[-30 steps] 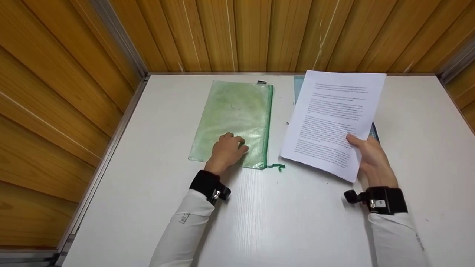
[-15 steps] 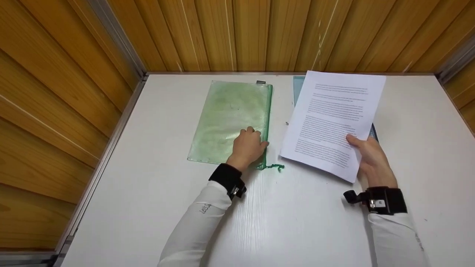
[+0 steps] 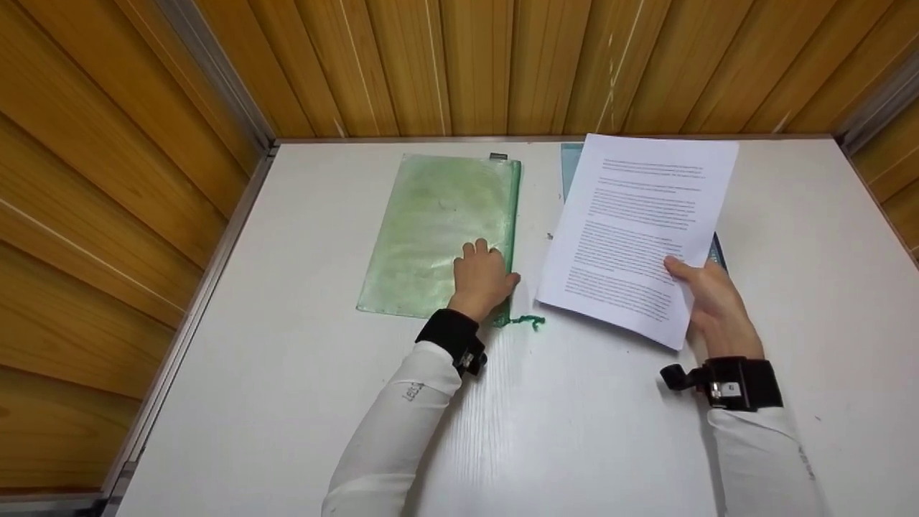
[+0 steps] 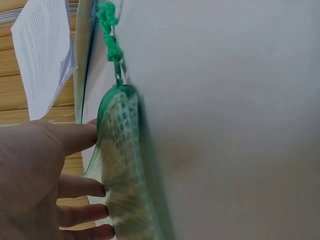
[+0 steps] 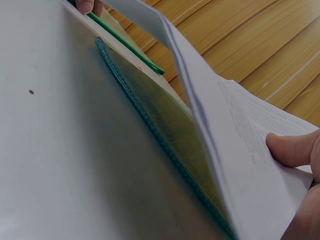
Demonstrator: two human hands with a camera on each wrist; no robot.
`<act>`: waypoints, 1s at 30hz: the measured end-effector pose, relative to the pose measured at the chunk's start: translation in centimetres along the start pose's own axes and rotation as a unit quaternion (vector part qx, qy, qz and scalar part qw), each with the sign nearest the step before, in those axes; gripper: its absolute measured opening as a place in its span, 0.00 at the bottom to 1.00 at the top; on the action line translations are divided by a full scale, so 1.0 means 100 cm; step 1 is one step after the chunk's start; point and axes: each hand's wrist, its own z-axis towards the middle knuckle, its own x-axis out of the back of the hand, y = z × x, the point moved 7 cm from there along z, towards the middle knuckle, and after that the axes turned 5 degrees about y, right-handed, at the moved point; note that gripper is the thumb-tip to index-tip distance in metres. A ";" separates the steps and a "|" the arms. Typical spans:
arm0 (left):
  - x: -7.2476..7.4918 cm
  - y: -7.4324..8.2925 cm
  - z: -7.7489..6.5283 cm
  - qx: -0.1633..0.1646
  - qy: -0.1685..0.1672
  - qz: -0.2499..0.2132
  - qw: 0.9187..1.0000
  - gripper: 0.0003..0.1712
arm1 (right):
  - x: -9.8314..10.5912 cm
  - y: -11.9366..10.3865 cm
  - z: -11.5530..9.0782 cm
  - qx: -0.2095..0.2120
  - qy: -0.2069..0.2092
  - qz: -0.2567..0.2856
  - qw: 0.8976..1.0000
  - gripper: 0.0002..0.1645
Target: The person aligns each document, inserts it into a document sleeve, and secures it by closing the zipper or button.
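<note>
A green zip pouch point(image 3: 438, 230) lies flat, left of centre on the white table, with a knotted green cord point(image 3: 530, 319) at the near end of its zip. My left hand point(image 3: 479, 276) rests on its near right part, thumb at the zip edge; in the left wrist view the fingers point(image 4: 82, 186) touch the pouch's upper face. My right hand point(image 3: 718, 301) holds a stack of printed paper point(image 3: 635, 237) by its right edge, thumb on top. The stack is tilted above a blue zip pouch point(image 3: 571, 169), mostly hidden under it.
The white table point(image 3: 574, 431) ends at wood-patterned panels point(image 3: 474, 64) at the back and left point(image 3: 108, 251). Small dark specks point(image 3: 550, 235) lie on the table between the two pouches.
My left hand has slid right across the green pouch to its zip edge. The right hand and the paper have stayed nearly still.
</note>
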 end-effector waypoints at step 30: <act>0.013 0.006 0.003 -0.044 0.062 -0.002 0.997 0.18 | 0.000 0.004 0.002 0.008 -0.002 -0.008 1.000 0.15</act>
